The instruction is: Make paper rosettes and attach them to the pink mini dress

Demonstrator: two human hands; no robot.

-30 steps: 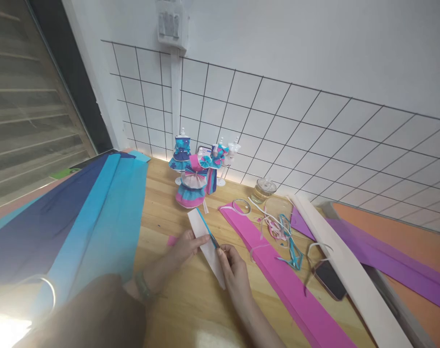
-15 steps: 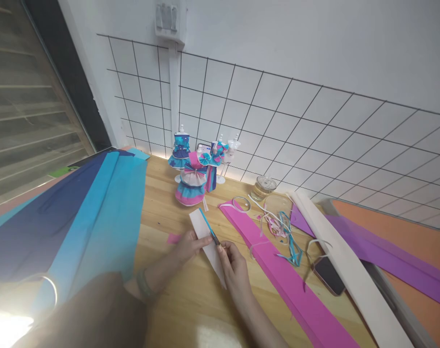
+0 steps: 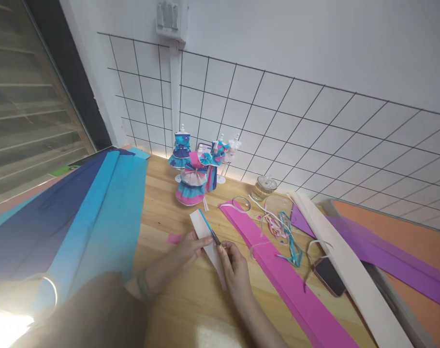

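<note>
One pale strip (image 3: 198, 224) is held over a wooden tabletop (image 3: 191, 304), the right hand (image 3: 236, 267) pinching a slender dark tool (image 3: 216, 239) at its blue edge (image 3: 205, 219), the left hand (image 3: 189, 246) gripping it, thumb on top. Right of the pale strip lies a magenta band (image 3: 278, 271); beyond the strip stand small dressed mannequins (image 3: 191, 188), then a wire grid (image 3: 264, 71).

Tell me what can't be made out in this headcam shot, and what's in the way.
All in the head view:
- Rear end of the dark tool: hidden by the right hand.
- Some fingers of the left hand: behind the pale strip.
- Magenta strip, near end: cut off by the bottom edge.
- Lit screen: too small to read.
</note>
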